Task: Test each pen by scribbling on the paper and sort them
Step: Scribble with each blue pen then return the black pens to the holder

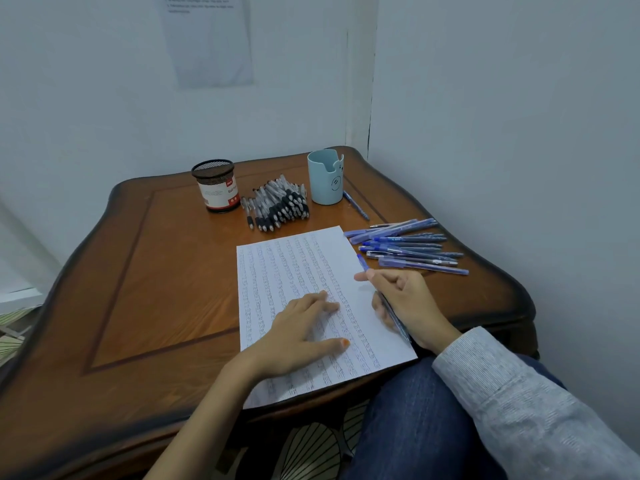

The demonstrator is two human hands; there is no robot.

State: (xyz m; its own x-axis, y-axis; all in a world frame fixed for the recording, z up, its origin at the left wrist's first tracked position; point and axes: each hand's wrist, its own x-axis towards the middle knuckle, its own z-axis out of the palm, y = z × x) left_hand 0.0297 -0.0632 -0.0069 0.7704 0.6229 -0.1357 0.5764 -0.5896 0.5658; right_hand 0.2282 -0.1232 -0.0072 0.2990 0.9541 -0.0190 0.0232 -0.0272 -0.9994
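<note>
A white sheet of paper [298,268] covered in rows of scribbles lies on the wooden table [145,271]. My left hand [298,336] rests flat on its lower half, fingers spread. At the paper's right edge my right hand [405,304] grips a blue pen [363,262], whose capped end points up and away from me. A pile of several blue pens [405,245] lies to the right of the paper. Behind the paper sits a heap of several black-and-grey pens [280,204].
A black mesh pen holder [216,185] stands at the back left of the pens, and a light blue cup [325,178] at the back right with one blue pen [356,205] beside it. Walls close in behind and to the right. My knee sits under the table's front edge.
</note>
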